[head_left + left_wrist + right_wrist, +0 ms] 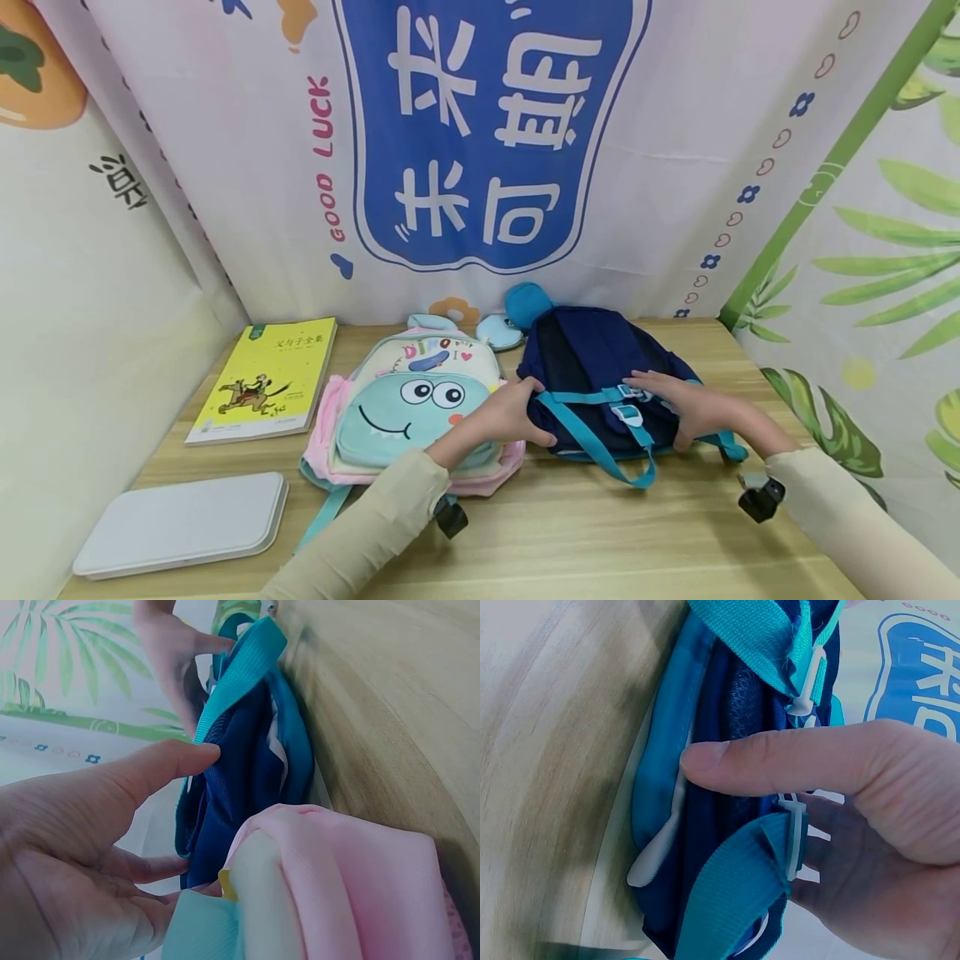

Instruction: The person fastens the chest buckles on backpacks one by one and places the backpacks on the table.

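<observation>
Pale printed fabric [697, 108] with a blue panel of white characters [517, 150] hung beyond the hands, behind a wood-grain tabletop [555, 533]. Between the hands lay a navy backpack [592, 350], its turquoise straps [581, 433] and white buckles [628, 414] facing up. On its left side the left hand [512, 412] held the edge between spread thumb and fingers; opposite, the right hand [697, 408] gripped the other side, thumb against the lower edge, fingers over by the buckles. Just left of the left hand, partly behind that forearm, sat a pink-and-mint dinosaur backpack [375, 429]. Farther left were a yellow book [262, 358] and, nearer the person, a white case [183, 517].
</observation>
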